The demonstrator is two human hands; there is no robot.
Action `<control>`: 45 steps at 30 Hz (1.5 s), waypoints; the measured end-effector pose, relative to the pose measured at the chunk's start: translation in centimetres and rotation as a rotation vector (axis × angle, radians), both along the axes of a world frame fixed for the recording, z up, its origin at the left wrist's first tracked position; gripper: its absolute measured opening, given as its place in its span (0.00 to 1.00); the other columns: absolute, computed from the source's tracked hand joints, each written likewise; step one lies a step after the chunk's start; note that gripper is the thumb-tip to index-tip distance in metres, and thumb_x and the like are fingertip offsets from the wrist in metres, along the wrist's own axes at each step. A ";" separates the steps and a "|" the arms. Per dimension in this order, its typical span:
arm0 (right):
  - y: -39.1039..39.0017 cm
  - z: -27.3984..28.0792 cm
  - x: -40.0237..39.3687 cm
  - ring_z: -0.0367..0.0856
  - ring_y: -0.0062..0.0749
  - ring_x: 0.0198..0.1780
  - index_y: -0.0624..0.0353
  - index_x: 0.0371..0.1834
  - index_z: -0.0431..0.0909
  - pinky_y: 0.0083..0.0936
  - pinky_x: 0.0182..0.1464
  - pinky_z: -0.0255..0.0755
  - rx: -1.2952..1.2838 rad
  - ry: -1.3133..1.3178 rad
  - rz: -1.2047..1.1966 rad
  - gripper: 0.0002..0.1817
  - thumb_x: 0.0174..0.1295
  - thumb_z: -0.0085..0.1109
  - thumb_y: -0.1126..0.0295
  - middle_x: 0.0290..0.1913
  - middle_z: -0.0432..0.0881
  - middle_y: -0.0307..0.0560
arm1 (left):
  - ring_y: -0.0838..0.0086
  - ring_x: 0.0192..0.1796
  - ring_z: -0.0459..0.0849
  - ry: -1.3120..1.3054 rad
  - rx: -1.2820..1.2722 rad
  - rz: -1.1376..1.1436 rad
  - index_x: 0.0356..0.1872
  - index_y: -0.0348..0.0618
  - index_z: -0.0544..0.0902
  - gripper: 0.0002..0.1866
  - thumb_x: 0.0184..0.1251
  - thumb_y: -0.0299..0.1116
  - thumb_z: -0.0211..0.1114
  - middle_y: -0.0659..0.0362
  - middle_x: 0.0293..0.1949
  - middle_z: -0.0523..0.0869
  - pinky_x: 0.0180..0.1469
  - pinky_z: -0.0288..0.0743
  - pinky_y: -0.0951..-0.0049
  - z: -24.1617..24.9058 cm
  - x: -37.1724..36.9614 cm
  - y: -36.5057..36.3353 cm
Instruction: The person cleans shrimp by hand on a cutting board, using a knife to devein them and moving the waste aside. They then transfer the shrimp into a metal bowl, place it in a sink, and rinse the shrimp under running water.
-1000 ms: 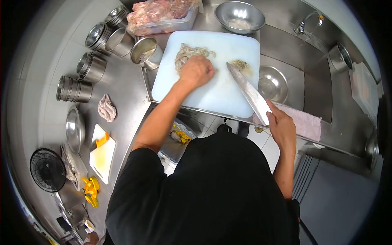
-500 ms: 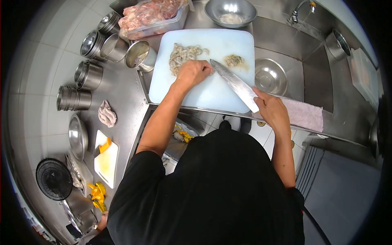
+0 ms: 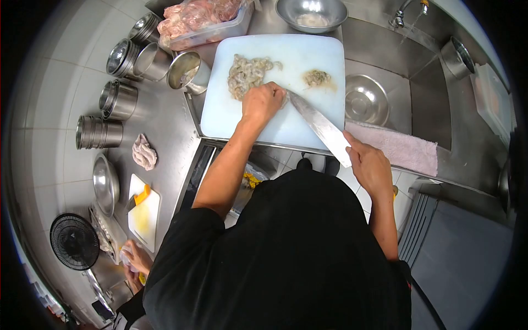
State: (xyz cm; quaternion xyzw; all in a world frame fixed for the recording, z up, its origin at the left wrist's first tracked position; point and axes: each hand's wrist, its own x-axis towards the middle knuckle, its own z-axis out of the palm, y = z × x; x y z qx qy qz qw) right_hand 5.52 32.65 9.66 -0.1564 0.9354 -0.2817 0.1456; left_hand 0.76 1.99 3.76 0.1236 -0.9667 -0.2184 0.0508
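A large white cutting board (image 3: pixel 324 121) lies before me. My right hand (image 3: pixel 369 164) grips a broad chef's knife (image 3: pixel 322 125), its blade slanting up and left across the board. At the knife's tip, the bent fingers of my left hand (image 3: pixel 264 103) press a greyish shrimp (image 3: pixel 285 99) against the board; most of it is hidden by the fingers. Behind that hand is a heap of peeled raw shrimp (image 3: pixel 246 76). A smaller dark, wet pile of scraps (image 3: pixel 317 78) sits toward the board's right side.
Right of the board is a sink with a metal bowl (image 3: pixel 365 100), a running tap (image 3: pixel 399 21) and a pink towel (image 3: pixel 399 147) on its edge. Behind stand a tub of raw meat (image 3: pixel 206 27) and a steel bowl (image 3: pixel 312 15). Another person's hands (image 3: pixel 137 259) work at the lower left.
My left hand has shifted slightly right, by the blade tip, and the knife has tilted a little steeper. At lower left, the other person's hands have come up into view beside the small board.
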 end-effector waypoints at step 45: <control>1.6 1.8 -0.3 0.84 0.47 0.37 0.42 0.62 0.85 0.42 0.41 0.78 0.210 0.449 0.200 0.23 0.65 0.56 0.75 0.34 0.81 0.47 | 0.75 0.33 0.86 0.193 0.128 0.338 0.45 0.44 0.86 0.17 0.66 0.46 0.71 0.57 0.32 0.89 0.40 0.80 0.69 4.4 2.5 -13.1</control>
